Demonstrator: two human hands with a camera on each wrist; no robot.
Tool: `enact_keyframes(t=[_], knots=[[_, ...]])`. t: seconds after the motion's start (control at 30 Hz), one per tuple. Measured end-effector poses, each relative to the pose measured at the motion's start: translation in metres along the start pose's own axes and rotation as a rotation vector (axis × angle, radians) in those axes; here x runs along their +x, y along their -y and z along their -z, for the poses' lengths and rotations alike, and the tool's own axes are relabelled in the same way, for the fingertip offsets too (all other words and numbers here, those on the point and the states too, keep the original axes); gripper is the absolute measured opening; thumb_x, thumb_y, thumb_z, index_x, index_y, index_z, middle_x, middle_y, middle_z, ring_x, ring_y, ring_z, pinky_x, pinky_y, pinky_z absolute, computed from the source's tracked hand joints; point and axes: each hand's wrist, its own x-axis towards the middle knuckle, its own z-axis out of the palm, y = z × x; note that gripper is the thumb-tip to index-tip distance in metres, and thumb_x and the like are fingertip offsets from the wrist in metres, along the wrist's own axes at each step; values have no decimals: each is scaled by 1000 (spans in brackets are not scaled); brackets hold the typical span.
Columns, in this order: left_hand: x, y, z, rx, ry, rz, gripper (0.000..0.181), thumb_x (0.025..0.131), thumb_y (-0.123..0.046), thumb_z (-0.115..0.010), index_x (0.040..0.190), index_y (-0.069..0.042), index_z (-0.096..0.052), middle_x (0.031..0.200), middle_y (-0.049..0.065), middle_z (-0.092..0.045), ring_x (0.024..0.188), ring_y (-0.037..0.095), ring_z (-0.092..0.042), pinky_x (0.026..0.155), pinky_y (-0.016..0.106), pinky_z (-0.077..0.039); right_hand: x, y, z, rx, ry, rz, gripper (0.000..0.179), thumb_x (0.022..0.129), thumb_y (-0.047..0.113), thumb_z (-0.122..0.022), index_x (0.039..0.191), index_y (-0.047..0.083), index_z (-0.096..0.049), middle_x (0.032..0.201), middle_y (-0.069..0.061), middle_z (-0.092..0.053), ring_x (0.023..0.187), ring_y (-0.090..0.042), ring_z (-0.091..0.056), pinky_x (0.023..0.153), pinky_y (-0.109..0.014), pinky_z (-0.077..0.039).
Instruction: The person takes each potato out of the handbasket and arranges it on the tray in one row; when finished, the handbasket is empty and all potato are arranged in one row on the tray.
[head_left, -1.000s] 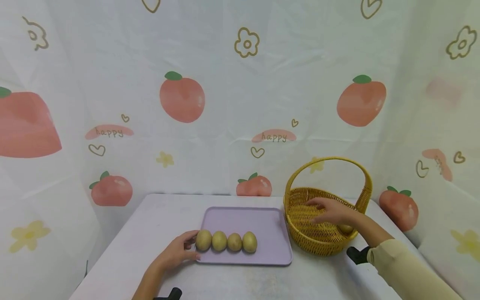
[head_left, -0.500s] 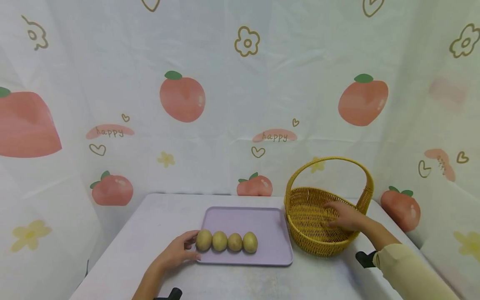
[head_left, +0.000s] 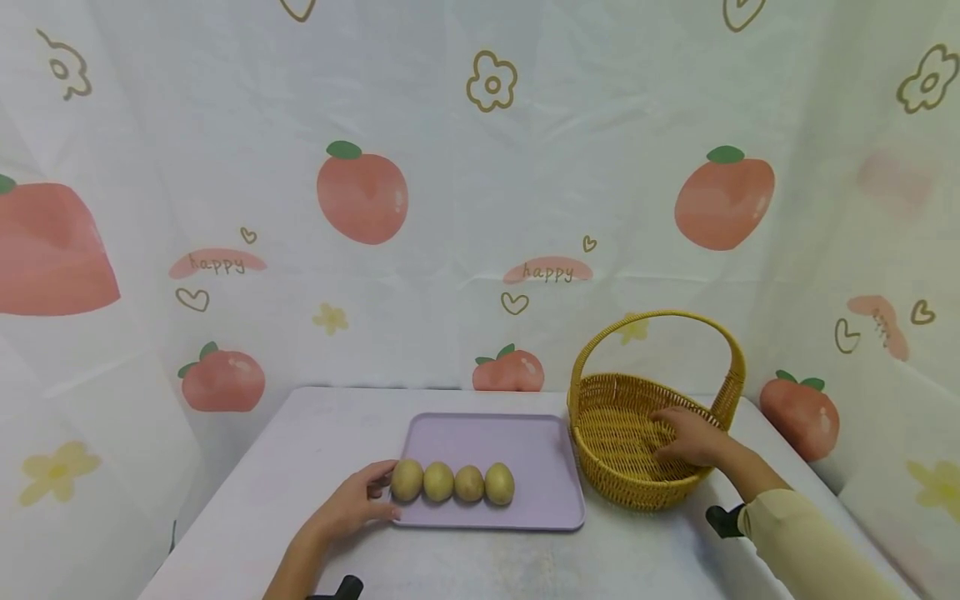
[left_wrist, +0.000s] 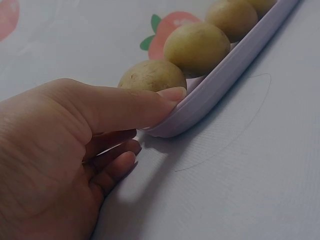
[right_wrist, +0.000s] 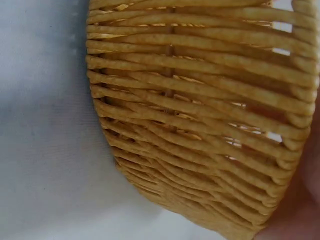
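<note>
Several potatoes [head_left: 469, 484] stand in a row along the near side of a lilac tray [head_left: 536, 450]. At the tray's left end my left hand [head_left: 351, 502] holds the near corner, thumb on the rim [left_wrist: 187, 117] and the other fingers curled outside and below it. The leftmost potato [left_wrist: 152, 75] sits right by that thumb. My right hand [head_left: 692, 437] is down inside a wicker basket [head_left: 615, 467], over its right side, fingers bent toward the basket floor. What lies under its palm is hidden. In the right wrist view the woven basket wall [right_wrist: 200, 110] blocks most of the hand.
The basket's tall arched handle [head_left: 660, 315] rises above the right forearm. A white table [head_left: 465, 567] bears the tray and the basket side by side. Behind it hangs a printed curtain [head_left: 450, 317] with fruit drawings.
My right hand has moved rightward and lower in the basket, covering a potato that showed beneath it a second ago. The left hand and the tray have stayed put.
</note>
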Motion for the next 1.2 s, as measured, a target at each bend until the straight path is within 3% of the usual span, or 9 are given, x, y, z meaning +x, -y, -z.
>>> enact_keyframes(t=[0.27, 0.43, 0.6, 0.9, 1.2], knots=[[0, -1, 2, 7, -1, -11, 78, 72, -21, -84, 138, 2, -49, 136, 25, -51, 115, 39, -55, 98, 54, -43, 2, -7, 0, 8, -62, 23, 57, 73, 18, -82, 120, -6, -60, 121, -27, -58, 117, -50, -48, 96, -64, -38], [1, -2, 1, -2, -7, -4, 78, 72, -21, -84, 138, 2, -49, 135, 25, -52, 116, 39, -54, 98, 53, -43, 4, -7, 1, 8, -4, -11, 54, 74, 17, -82, 119, -4, -61, 121, -27, -57, 116, -49, -48, 96, -64, -38], [2, 0, 1, -6, -3, -25, 78, 72, -21, -84, 138, 2, -48, 134, 26, -52, 118, 42, -54, 99, 55, -42, 7, -7, -3, 18, 70, -17, 51, 73, 18, -83, 118, 3, -64, 117, -20, -60, 105, -37, -55, 90, -58, -44], [1, 1, 2, -1, -4, -28, 79, 72, -22, -84, 138, 2, -48, 135, 26, -52, 117, 42, -54, 99, 56, -41, 10, 1, -12, 3, 80, 122, 40, 64, 7, -84, 100, 8, -67, 102, -8, -62, 94, -26, -53, 82, -47, -45], [0, 1, 1, -11, 7, -19, 79, 72, -21, -84, 138, 3, -48, 132, 25, -54, 114, 39, -55, 97, 52, -45, 5, 17, -10, 92, 9, 169, 36, 70, 10, -82, 103, 9, -67, 104, -6, -62, 93, -24, -53, 76, -41, -45]])
